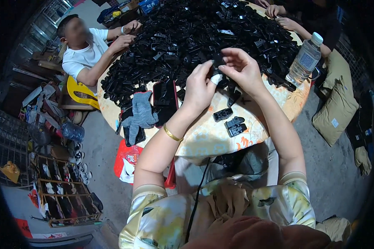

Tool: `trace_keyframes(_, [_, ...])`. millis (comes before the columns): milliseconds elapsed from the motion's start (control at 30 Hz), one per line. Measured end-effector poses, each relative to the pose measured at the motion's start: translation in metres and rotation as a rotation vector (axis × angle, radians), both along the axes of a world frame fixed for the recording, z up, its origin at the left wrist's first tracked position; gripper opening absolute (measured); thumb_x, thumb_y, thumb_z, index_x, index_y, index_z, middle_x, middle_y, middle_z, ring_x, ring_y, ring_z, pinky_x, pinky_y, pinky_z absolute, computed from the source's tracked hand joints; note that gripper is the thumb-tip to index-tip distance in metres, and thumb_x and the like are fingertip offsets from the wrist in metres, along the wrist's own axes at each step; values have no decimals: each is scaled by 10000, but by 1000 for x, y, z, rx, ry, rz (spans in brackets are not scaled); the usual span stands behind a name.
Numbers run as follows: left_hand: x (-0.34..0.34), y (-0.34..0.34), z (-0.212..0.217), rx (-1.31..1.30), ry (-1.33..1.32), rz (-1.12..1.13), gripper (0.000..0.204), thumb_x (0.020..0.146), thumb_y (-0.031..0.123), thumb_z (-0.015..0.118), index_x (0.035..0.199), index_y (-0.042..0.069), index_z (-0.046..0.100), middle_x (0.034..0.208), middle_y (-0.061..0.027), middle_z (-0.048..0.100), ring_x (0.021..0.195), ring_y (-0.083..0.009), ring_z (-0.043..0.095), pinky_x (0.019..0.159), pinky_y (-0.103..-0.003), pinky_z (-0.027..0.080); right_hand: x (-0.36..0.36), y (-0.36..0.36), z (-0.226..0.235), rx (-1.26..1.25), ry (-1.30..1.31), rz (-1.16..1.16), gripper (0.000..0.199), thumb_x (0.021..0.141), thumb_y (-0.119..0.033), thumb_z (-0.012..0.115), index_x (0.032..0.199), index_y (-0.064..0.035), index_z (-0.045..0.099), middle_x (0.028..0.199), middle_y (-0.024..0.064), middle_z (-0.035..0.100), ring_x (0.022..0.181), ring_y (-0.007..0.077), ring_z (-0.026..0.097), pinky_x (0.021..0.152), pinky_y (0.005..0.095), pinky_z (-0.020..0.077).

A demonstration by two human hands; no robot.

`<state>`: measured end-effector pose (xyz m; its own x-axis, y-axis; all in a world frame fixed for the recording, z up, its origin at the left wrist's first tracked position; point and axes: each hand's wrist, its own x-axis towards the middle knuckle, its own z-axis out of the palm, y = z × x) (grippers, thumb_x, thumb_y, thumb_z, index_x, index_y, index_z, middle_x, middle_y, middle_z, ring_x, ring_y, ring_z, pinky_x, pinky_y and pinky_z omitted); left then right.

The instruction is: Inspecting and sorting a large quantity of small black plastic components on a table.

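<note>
My left hand [200, 86] and my right hand [242, 71] meet over the near side of a big heap of black plastic parts [174, 50]. Between my fingertips is a small black plastic part [217, 59], largely covered by them; its exact kind cannot be made out. White wrapping [216, 79] covers the tip of my left thumb. My right fingers curl around the part's other side. Just below my hands, two loose black plastic pieces, one narrow [223, 114] and one wider [236, 126], lie on the patterned tablecloth [199, 143].
Grey gloves [141, 110] and a red-edged phone [165, 98] lie left of my forearm. A clear bottle [306, 60] stands at the table's right. One person [85, 54] works at the left, others at the far right. Stuffed sacks [335, 103] rest right of the table.
</note>
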<state>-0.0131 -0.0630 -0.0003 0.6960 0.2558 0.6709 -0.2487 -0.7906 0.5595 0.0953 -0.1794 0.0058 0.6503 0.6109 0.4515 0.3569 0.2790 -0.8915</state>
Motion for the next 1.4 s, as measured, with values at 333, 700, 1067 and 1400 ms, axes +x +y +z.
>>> trace_keyframes(333, [2, 6, 6, -812, 151, -370, 360, 859, 48, 573, 1196, -39, 481, 999, -74, 588, 883, -117, 583, 809, -269, 522, 4, 0, -8, -19, -208, -73, 143, 733, -35, 705, 821, 17, 604, 903, 95, 654, 734, 137, 637, 660, 248, 520])
trace_keyframes(700, [3, 5, 6, -813, 106, -320, 379, 846, 13, 580, 1207, -52, 483, 1021, -71, 598, 897, -108, 583, 800, -251, 514, -6, -2, -2, 38, -515, -239, 121, 772, -68, 669, 866, -6, 624, 795, 122, 662, 698, 209, 663, 599, 278, 522])
trace_keyframes(1067, [4, 4, 3, -840, 136, -337, 456, 841, 0, 591, 1266, -61, 439, 1063, -65, 592, 947, -99, 562, 843, -232, 477, -11, -10, 4, -85, -722, -293, 235, 777, -32, 662, 994, -18, 573, 839, 120, 659, 746, 214, 666, 642, 281, 530])
trace_keyframes(1400, [1, -1, 4, -933, 92, -238, 342, 873, 36, 546, 1194, -70, 489, 982, -67, 601, 803, -63, 569, 663, -180, 479, -18, -6, 3, -69, -884, -247, 448, 707, -100, 713, 1112, -54, 526, 948, 102, 643, 835, 270, 630, 713, 326, 517])
